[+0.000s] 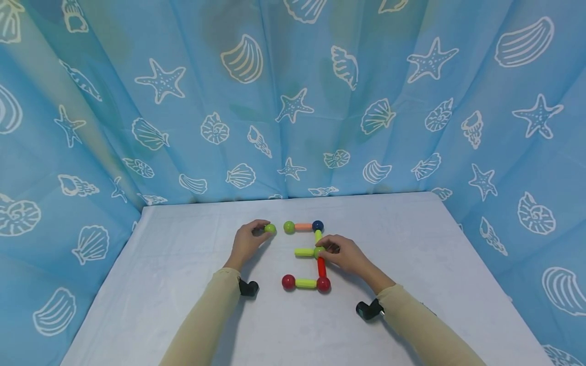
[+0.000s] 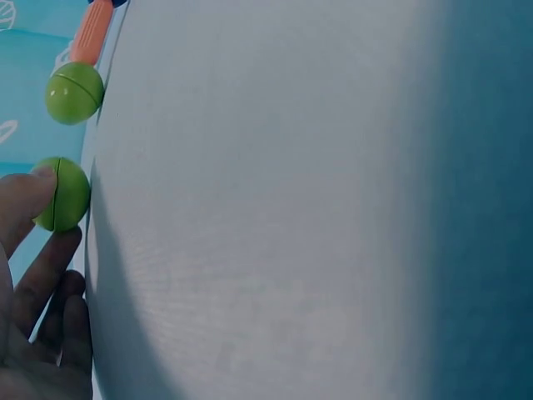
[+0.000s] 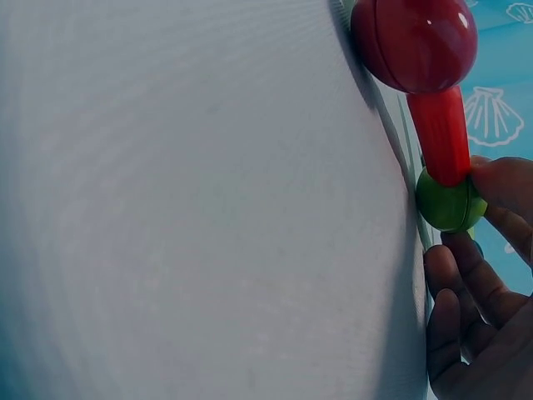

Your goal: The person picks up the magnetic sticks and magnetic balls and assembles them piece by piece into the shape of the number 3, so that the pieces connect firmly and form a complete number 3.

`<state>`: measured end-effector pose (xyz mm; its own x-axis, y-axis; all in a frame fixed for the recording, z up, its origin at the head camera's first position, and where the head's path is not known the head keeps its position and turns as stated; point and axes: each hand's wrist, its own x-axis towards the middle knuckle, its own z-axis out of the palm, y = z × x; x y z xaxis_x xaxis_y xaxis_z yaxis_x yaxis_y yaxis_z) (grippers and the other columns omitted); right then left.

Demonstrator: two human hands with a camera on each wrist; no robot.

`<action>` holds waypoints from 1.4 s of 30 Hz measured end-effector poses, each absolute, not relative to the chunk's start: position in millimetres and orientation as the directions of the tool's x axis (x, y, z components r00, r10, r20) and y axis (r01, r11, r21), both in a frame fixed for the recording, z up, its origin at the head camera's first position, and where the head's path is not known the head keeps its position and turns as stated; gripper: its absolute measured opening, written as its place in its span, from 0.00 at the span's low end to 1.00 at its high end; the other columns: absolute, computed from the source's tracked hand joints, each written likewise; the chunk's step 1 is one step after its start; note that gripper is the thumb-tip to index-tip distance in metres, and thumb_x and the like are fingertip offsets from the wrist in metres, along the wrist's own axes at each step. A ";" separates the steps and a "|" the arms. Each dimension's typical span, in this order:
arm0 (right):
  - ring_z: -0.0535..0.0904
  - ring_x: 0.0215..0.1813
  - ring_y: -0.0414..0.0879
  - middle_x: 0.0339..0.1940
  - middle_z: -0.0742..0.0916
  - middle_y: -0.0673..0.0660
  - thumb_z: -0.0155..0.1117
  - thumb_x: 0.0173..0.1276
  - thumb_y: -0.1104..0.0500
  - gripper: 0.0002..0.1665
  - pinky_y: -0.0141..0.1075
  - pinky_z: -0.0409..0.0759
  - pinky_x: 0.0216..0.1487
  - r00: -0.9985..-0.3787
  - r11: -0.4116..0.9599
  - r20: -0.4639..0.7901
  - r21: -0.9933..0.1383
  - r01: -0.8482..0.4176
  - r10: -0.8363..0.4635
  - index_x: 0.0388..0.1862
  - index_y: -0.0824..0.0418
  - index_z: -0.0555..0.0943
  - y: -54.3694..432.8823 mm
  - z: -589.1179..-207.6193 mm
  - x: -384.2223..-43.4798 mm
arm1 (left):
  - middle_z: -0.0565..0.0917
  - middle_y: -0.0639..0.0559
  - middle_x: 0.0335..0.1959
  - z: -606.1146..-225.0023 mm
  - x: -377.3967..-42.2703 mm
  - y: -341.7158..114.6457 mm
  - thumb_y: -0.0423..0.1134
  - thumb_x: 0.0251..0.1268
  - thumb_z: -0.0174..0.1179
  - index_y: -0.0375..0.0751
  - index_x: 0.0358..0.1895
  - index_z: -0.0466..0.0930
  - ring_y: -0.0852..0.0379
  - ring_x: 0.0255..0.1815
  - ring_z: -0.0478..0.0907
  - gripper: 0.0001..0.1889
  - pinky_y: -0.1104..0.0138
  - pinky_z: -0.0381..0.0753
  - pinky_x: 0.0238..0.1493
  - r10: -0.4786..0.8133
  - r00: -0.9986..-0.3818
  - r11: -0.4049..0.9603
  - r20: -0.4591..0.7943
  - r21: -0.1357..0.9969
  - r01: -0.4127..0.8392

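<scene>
Between thumb and fingers, my left hand [image 1: 247, 244] pinches a loose green ball [image 1: 270, 229], also in the left wrist view. Just right of it, apart, lies a figure of balls and rods shaped like a 3. Its top runs from a green ball [image 1: 289, 227] along an orange rod [image 1: 303, 226] to a dark blue ball [image 1: 318, 225]. My right hand [image 1: 345, 253] pinches the middle green ball [image 3: 445, 204], which has a yellow-green rod [image 1: 303, 252] pointing left. Below, a red rod [image 1: 322, 268] joins a red ball [image 1: 323, 284]; a yellow-green rod [image 1: 305, 283] links another red ball [image 1: 288, 282].
The figure lies on a white-covered table [image 1: 183, 305]. A blue curtain [image 1: 293, 142] with shells and starfish surrounds its back and sides. Small black cameras [image 1: 369, 309] sit at both wrists, close to the table surface.
</scene>
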<state>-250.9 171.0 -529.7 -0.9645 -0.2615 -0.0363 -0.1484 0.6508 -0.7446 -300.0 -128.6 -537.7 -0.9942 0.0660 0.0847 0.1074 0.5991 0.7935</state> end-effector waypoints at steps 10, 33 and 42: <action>0.78 0.44 0.43 0.42 0.84 0.45 0.71 0.68 0.58 0.13 0.38 0.80 0.51 -0.964 0.650 -0.027 -0.743 -0.157 -0.264 0.51 0.48 0.85 172.1 -532.2 -252.4 | 0.85 0.48 0.56 -534.5 -298.9 -130.1 0.40 0.65 0.70 0.47 0.57 0.85 0.48 0.64 0.77 0.17 0.52 0.69 0.69 0.099 -0.993 0.613 0.065 0.782 0.112; 0.78 0.42 0.43 0.41 0.84 0.46 0.72 0.68 0.58 0.14 0.37 0.80 0.49 -0.966 0.648 -0.022 -0.746 -0.156 -0.258 0.51 0.49 0.85 170.9 -533.7 -252.4 | 0.85 0.54 0.55 -531.2 -284.4 -129.1 0.42 0.64 0.71 0.53 0.56 0.85 0.50 0.65 0.76 0.17 0.50 0.69 0.70 0.142 -0.990 0.646 0.015 0.756 0.104; 0.78 0.42 0.43 0.41 0.83 0.46 0.71 0.69 0.58 0.14 0.36 0.79 0.49 -0.964 0.644 -0.023 -0.749 -0.159 -0.265 0.52 0.50 0.85 170.1 -533.2 -251.9 | 0.85 0.56 0.54 -533.6 -279.3 -127.3 0.42 0.64 0.71 0.54 0.56 0.86 0.51 0.65 0.76 0.17 0.48 0.67 0.70 0.166 -0.986 0.649 0.012 0.751 0.119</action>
<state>-251.9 170.1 -533.2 -0.9639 -0.2652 -0.0231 -0.1591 0.6435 -0.7487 -279.3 -127.3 -533.6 -0.9860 0.1662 0.0123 0.1188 0.6495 0.7510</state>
